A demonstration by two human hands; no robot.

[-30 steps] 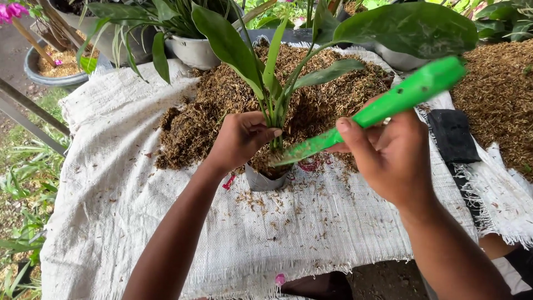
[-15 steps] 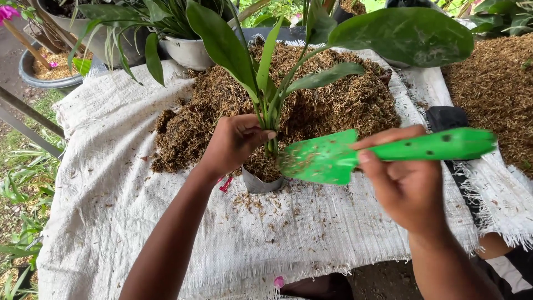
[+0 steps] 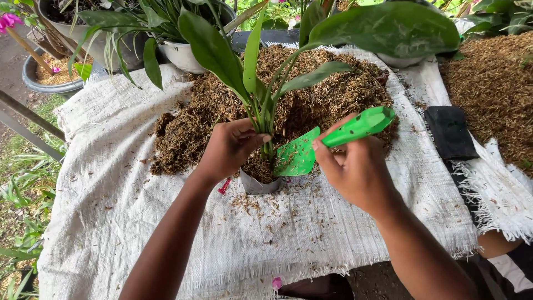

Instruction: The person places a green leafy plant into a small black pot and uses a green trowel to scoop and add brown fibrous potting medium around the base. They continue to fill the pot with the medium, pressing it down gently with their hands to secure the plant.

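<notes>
We see the left hand [image 3: 230, 147] wrapped around the base of a young green plant with long, broad leaves [image 3: 256, 83], its fingers closed on the cluster of stems just above the rim of a small grey plastic planting bag [image 3: 258, 183]. That bag stands upright on the surface, a table covered with white woven sacking [image 3: 111, 200], directly in front of a large heap of brown, shredded husk-like potting material [image 3: 327, 100], and it is filled nearly to the top with the same brown stuff. The right hand [image 3: 355, 172] grips the handle of a bright green plastic trowel [image 3: 327, 139]; its fingers are curled tightly around the handle with the thumb laid along it. The trowel's blade points toward the plant and its tip sits at the bag's rim, just beside the stems, with a few brown flecks clinging to its face. Loose crumbs of the brown material lie scattered on the sacking in front of the bag. To the right, a folded black plastic bag [image 3: 451, 133] lies flat on the cloth, near a second brown heap [image 3: 494, 83]. Behind the main pile stand a pale grey pot [image 3: 183, 55] holding leafy plants, and at the far left a dark round tub [image 3: 47, 78].
</notes>
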